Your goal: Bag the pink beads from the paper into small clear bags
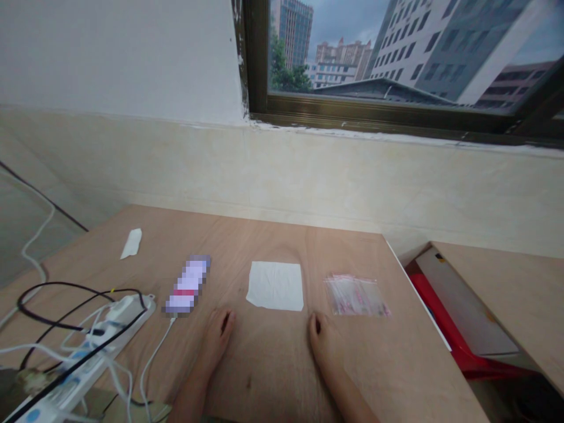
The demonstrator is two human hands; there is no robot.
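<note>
My left hand (220,332) rests on the wooden table with its fingers curled into a loose fist. It lies between a phone (187,285), whose screen is blurred out, and a white sheet of thin paper (275,286). On the other side of that sheet, my right hand (324,335) is likewise curled, near the paper's lower right corner and apart from it. A flat stack of clear plastic zip bags (356,295) with pinkish-red edges lies just beyond my right hand. Nothing shows inside either fist.
A white power strip (127,314) with plugs and tangled black and white cables fills the left front. A white cable (154,346) runs to the phone. A small paper scrap (131,243) lies at back left. Right of the table (273,364) are a gap, a red object (440,323) and another table.
</note>
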